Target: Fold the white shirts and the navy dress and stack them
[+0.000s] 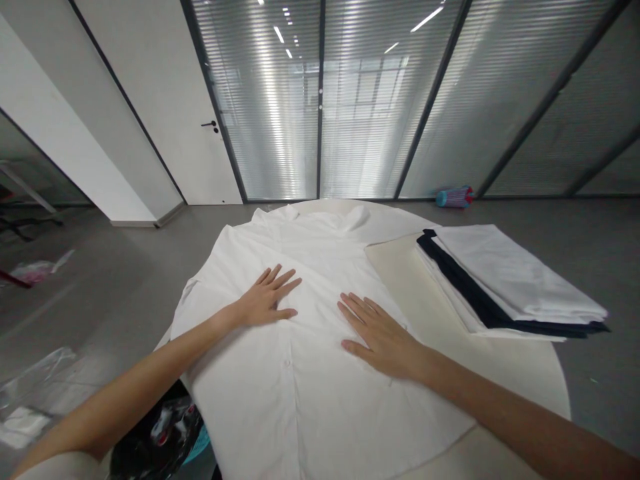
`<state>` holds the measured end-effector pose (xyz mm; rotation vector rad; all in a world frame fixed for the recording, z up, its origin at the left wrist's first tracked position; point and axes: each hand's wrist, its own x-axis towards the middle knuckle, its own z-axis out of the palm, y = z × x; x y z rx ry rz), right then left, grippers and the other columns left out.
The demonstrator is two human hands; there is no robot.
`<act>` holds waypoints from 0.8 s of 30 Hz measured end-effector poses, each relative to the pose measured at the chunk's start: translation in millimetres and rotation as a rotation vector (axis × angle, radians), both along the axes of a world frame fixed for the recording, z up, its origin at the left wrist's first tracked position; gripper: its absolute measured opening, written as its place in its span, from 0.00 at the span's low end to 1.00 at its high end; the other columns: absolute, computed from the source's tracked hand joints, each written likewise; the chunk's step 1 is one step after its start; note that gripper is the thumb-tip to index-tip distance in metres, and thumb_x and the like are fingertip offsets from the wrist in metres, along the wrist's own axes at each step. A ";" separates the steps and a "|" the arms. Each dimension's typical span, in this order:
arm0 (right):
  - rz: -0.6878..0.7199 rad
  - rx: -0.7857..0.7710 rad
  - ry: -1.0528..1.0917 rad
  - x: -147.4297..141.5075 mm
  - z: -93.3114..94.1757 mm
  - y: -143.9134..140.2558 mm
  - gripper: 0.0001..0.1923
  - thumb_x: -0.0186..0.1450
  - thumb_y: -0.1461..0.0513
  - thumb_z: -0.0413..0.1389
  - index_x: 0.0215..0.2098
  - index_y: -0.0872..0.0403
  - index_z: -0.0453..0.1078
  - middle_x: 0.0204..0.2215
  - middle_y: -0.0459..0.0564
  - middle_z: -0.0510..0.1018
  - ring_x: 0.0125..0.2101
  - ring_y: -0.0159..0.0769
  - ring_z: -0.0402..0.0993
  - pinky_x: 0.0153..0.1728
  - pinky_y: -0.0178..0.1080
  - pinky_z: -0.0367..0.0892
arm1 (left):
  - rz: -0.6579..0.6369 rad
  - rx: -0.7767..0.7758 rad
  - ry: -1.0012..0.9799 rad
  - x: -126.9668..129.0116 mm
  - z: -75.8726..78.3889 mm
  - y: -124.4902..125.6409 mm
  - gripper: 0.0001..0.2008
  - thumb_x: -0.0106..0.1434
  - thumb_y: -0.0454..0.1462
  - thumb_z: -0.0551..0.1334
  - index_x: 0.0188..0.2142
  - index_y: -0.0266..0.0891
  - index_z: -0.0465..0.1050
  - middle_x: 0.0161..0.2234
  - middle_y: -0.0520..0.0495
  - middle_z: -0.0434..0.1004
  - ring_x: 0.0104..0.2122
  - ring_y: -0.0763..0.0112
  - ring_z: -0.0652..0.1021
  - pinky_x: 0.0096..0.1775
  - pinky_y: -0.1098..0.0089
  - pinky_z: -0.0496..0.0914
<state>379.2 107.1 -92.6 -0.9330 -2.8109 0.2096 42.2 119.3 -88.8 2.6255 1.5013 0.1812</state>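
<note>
A white button-up shirt (pixel 305 267) lies spread flat on a round cream table (pixel 520 360), collar at the far side and button placket running toward me. My left hand (pixel 265 300) rests flat on the shirt left of the placket, fingers spread. My right hand (pixel 380 333) lies flat on the shirt right of the placket, fingers extended. Neither hand holds anything.
A stack of folded clothes (pixel 510 280), white with a dark navy layer, sits on the table's right side. A teal and pink cylinder (pixel 454 197) lies on the floor by the glass wall. Plastic bags (pixel 30 387) lie on the floor at left. A dark bag (pixel 160 433) sits beneath the table's left edge.
</note>
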 end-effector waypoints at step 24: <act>0.047 -0.035 0.018 65.0 -13.3 12.2 0.38 0.70 0.44 0.52 0.73 0.37 0.43 0.72 0.48 0.48 0.70 0.50 0.46 0.67 0.61 0.48 | 0.557 -0.063 0.106 -90.3 -10.1 125.5 0.39 0.69 0.62 0.44 0.72 0.48 0.48 0.73 0.40 0.41 0.70 0.36 0.45 0.65 0.44 0.45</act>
